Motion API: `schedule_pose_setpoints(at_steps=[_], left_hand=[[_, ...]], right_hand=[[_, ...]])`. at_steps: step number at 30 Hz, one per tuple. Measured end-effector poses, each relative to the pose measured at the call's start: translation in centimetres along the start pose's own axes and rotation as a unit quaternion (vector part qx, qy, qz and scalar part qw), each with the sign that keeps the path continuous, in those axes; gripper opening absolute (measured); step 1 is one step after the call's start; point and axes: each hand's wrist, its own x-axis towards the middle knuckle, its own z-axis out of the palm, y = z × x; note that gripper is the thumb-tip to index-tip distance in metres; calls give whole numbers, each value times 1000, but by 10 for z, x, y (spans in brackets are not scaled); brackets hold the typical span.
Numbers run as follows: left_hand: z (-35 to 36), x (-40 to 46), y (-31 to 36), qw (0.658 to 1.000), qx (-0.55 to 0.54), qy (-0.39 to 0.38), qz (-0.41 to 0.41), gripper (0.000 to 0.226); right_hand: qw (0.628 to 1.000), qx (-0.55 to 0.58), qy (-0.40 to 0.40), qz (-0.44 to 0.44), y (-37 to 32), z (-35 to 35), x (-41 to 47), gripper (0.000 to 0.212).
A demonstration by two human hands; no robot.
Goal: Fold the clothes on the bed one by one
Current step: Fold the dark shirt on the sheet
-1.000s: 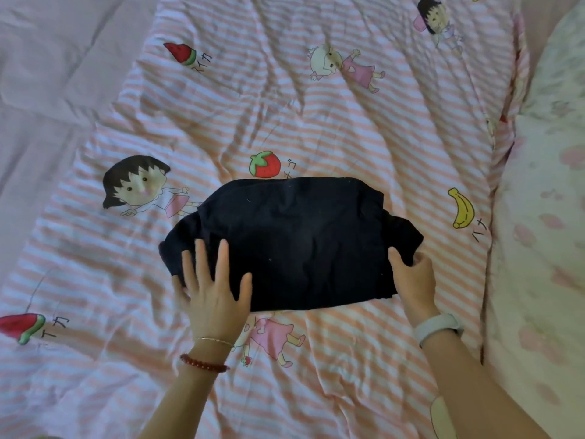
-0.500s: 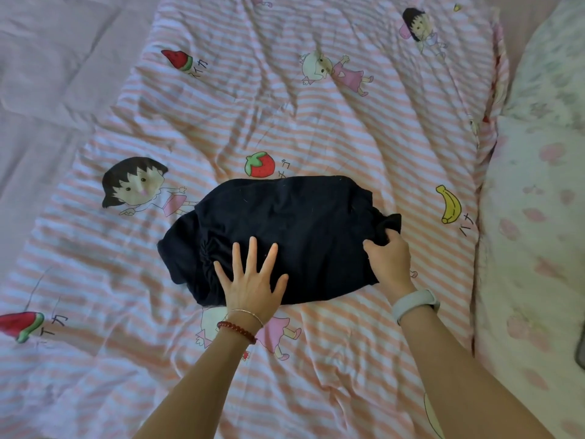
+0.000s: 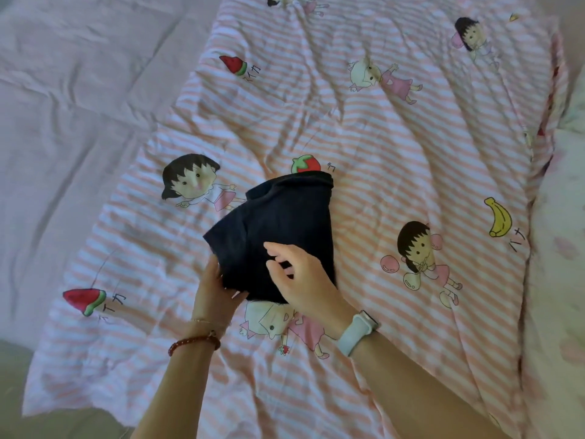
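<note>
Fingers of your left hand (image 3: 215,288) are curling under the near-left corner of the dark folded garment (image 3: 278,229), gripping it, while your right hand (image 3: 304,280) is resting loosely spread on top, pinching nothing I can make out. You're working mid-blanket on the striped cartoon blanket (image 3: 395,147); the bundle's long axis is running away from you, so it's lying just ahead of both hands, left one lower.

Left hand (image 3: 215,291): bare forearm; wrist wore a red-brown bead bracelet (image 3: 193,341) and thin gold chain (image 3: 207,322). Right hand (image 3: 304,277): bare forearm; wrist wore a white band (image 3: 357,332).
</note>
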Motion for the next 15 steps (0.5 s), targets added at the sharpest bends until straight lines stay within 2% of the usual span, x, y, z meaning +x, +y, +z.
schedule_pose_setpoints(at_steps=[3,6,7,9,12,15], left_hand=[[7,7,-2,995,90,44,20,26],[16,6,-5,975,177,94,96,9],[20,3,-6,973,173,97,116,2],[28,-3,-9,985,99,80,117,7],[37,-9,-13,995,6,45,89,20],[41,-15,-17,996,-11,42,82,37]], right_hand=[[987,-81,135,6,22,-8,-5,30],[971,-153,179,30,40,-17,-6,31],[969,-163,181,32,42,-18,-5,31],[966,-181,185,6,42,-19,-1,32],[949,-255,142,-120,33,-29,19,37],[897,-386,-33,-215,11,-43,62,52]])
